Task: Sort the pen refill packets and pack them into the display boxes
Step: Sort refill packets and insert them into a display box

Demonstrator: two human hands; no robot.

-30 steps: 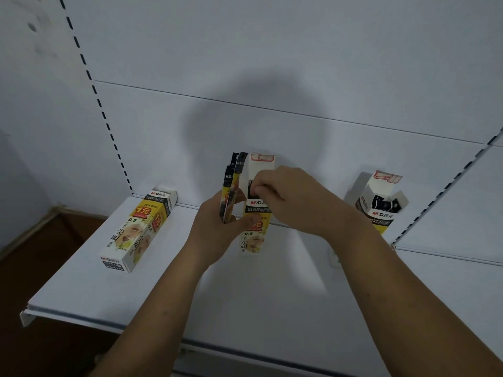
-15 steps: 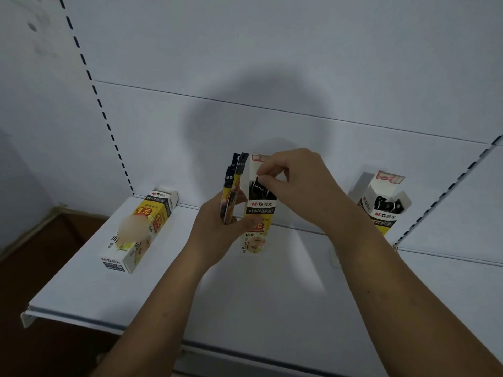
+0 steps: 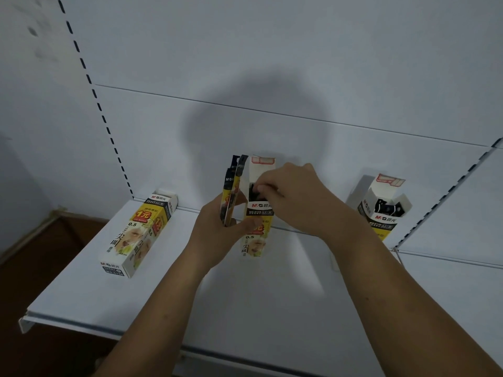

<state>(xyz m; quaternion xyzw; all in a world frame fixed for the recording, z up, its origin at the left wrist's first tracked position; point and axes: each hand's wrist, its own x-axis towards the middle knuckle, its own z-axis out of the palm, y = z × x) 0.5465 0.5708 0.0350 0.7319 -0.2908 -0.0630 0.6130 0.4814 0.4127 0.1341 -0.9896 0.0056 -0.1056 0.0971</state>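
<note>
An open white and yellow display box (image 3: 255, 235) stands upright on the white shelf (image 3: 245, 295), its flap raised against the back wall. My left hand (image 3: 217, 235) grips a few black and yellow refill packets (image 3: 231, 189) upright just left of the box, thumb against the box front. My right hand (image 3: 294, 197) reaches over the box's open top, its fingertips pinching the black packet tops inside. What lies deeper in the box is hidden.
A closed display box (image 3: 138, 235) lies flat on the shelf at the left. Another open display box (image 3: 383, 210) with black packets leans at the right by a slotted upright. The shelf's front edge runs across below my arms.
My right hand rose from the box top with a packet half a second ago, then came back down onto the opening. The left hand and its packets stayed put.
</note>
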